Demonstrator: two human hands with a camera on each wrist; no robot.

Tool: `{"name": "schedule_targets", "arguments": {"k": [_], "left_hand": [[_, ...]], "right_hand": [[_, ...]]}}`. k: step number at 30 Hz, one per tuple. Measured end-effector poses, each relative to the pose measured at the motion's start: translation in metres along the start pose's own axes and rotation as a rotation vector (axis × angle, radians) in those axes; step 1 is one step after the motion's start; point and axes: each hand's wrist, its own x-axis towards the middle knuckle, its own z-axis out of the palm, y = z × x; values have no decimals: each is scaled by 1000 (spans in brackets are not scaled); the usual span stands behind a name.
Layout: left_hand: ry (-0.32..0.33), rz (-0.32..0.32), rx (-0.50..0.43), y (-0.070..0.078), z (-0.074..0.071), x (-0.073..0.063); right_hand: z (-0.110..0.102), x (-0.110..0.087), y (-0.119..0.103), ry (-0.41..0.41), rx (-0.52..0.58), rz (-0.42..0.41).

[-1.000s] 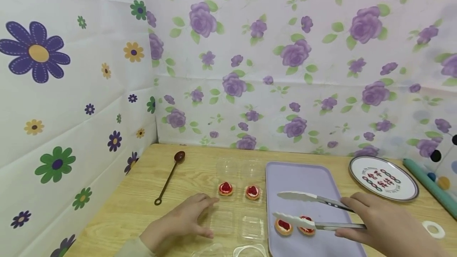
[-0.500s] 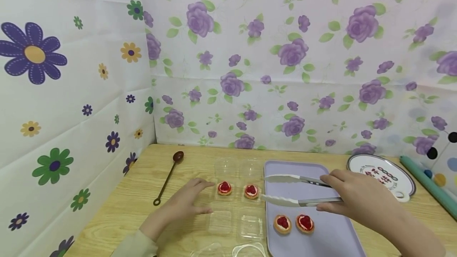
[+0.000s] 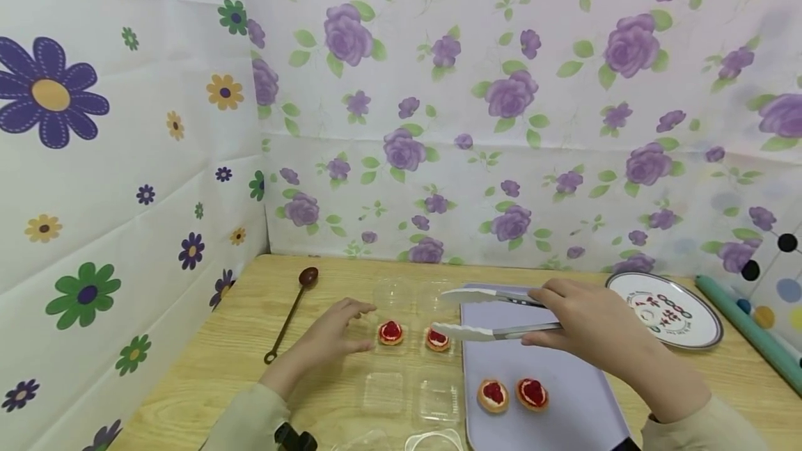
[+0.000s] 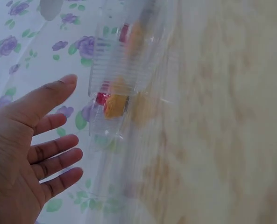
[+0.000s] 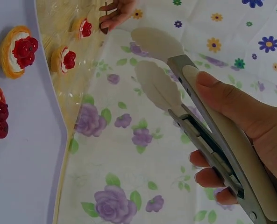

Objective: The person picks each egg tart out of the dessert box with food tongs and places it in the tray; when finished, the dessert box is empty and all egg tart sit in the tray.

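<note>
My right hand (image 3: 592, 319) holds a pair of metal tongs (image 3: 526, 330) with pale scalloped tips. The tongs' arms are spread, with nothing between them. In the head view their lower tip overlaps a berry tart (image 3: 438, 342) in a clear plastic container (image 3: 438, 395). Left of it sits another tart (image 3: 391, 333), also in clear plastic. My left hand (image 3: 326, 339) hovers beside that one, thumb and fingers apart, holding nothing; the left wrist view shows its fingers (image 4: 59, 161) apart from the plastic. Two more tarts, a left one (image 3: 493, 397) and a right one (image 3: 532, 394), lie on the lilac tray (image 3: 539, 430).
A dark brown long-handled spoon (image 3: 289, 315) lies at the left of the wooden table (image 3: 207, 374). At the right are a white plate (image 3: 683, 329) with printed red characters and a teal roll (image 3: 752, 329). Flowered cloth (image 3: 451, 179) covers the walls behind.
My right hand has carried the tongs left and farther back, from over the tray's tarts to over the right-hand tart in plastic. My left hand has shifted slightly back. The tarts stay put.
</note>
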Motion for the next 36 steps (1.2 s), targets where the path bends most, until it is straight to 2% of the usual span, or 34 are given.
{"name": "schedule_targets", "arguments": {"k": [7, 11, 15, 24, 30, 36], "left_hand": [[-9, -25, -110, -15, 3, 4], [-11, -46, -168, -21, 5, 3], [-32, -30, -198, -23, 8, 3], [-42, 16, -133, -27, 16, 6], [-14, 30, -105, -29, 18, 8], [-25, 28, -116, -28, 18, 7]], "right_hand": [[13, 18, -8, 61, -20, -78], [20, 27, -12, 34, -44, -107], [27, 32, -17, -11, -50, -110], [38, 45, -27, -136, -24, -96], [44, 58, -29, -225, -61, -98], [50, 70, -32, -301, -96, -113]]}}
